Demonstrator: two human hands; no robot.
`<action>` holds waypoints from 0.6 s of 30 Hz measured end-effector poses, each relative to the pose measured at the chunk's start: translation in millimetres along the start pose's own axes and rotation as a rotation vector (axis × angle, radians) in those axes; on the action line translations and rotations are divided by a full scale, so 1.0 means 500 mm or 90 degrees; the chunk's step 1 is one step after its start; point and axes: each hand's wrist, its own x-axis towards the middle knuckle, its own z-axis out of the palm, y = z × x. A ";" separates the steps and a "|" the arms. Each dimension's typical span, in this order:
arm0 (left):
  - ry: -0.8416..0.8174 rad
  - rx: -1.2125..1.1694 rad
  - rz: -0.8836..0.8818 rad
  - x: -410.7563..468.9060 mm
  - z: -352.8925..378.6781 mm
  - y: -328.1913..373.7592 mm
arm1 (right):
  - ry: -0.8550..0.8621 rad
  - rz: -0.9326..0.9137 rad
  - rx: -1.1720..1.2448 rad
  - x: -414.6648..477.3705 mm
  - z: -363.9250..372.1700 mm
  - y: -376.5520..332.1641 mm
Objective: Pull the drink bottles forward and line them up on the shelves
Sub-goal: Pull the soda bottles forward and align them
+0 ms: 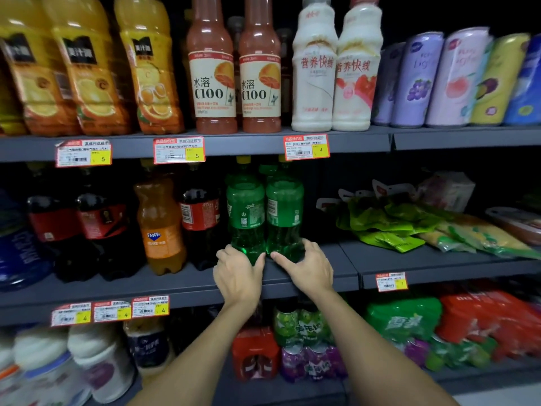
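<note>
Two green soda bottles stand upright side by side on the middle shelf. My left hand grips the base of the left green bottle. My right hand grips the base of the right green bottle. Both bottles sit a little back from the shelf's front edge, and more green bottles show behind them. To their left stand a cola bottle, an orange Fanta bottle and two more cola bottles.
The top shelf carries orange juice bottles, C100 bottles, white milk-drink bottles and cans. Green and yellow snack bags lie right of the green bottles. Price tags hang on the shelf edges. The bottom shelf is packed with drinks.
</note>
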 end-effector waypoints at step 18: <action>-0.037 -0.088 -0.043 -0.006 -0.010 -0.003 | 0.024 0.012 0.038 -0.039 -0.010 -0.005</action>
